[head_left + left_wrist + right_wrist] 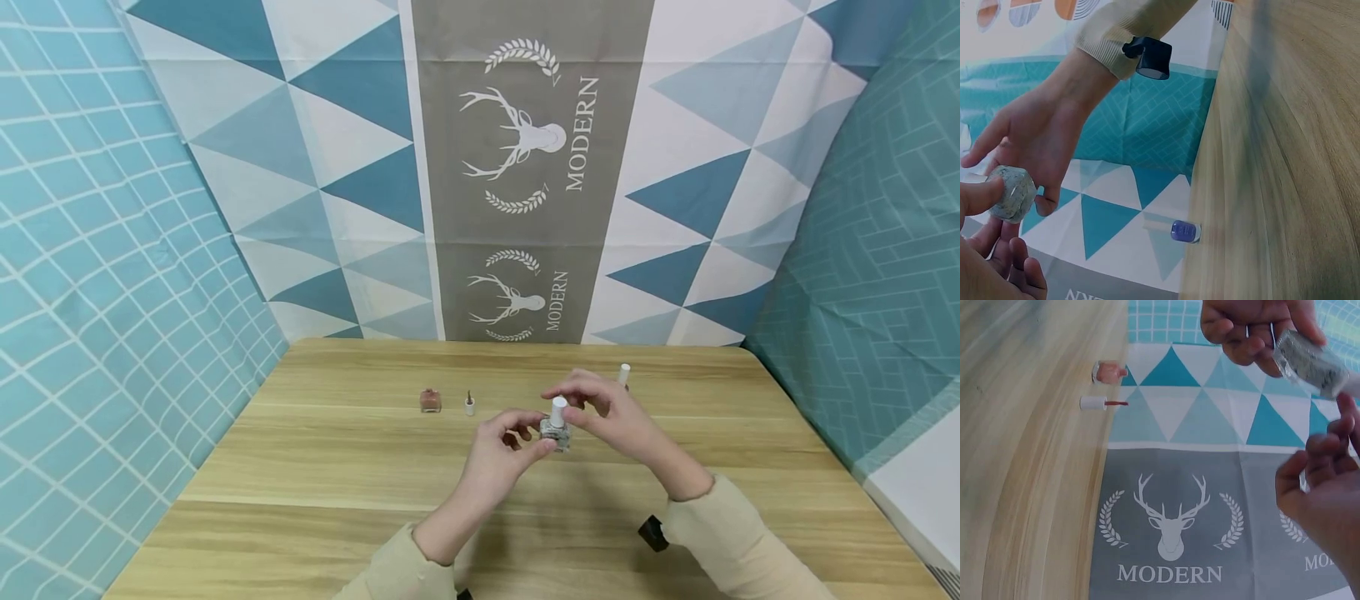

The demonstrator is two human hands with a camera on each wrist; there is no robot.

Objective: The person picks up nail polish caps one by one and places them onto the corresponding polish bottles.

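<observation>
My left hand (501, 446) pinches a square clear nail polish bottle (555, 433) with silvery glitter in it, held above the wooden table. A white cap (558, 408) stands up from its neck. My right hand (607, 412) is at that cap, with thumb and forefinger on either side of it. Seen from the left wrist, the glittery bottle (1015, 195) sits between the left thumb and fingers, and the right palm (1041, 131) is behind it. In the right wrist view a right fingertip lies close against the base of the cap (1354, 386).
On the table (337, 467), left of the hands, is an uncapped pinkish-brown nail polish bottle (431, 401). Its white brush cap (469, 404) stands beside it, brush upward. Behind my right hand is a purple nail polish bottle (1184, 231) with a white cap. Patterned cloth hangs at the back and sides.
</observation>
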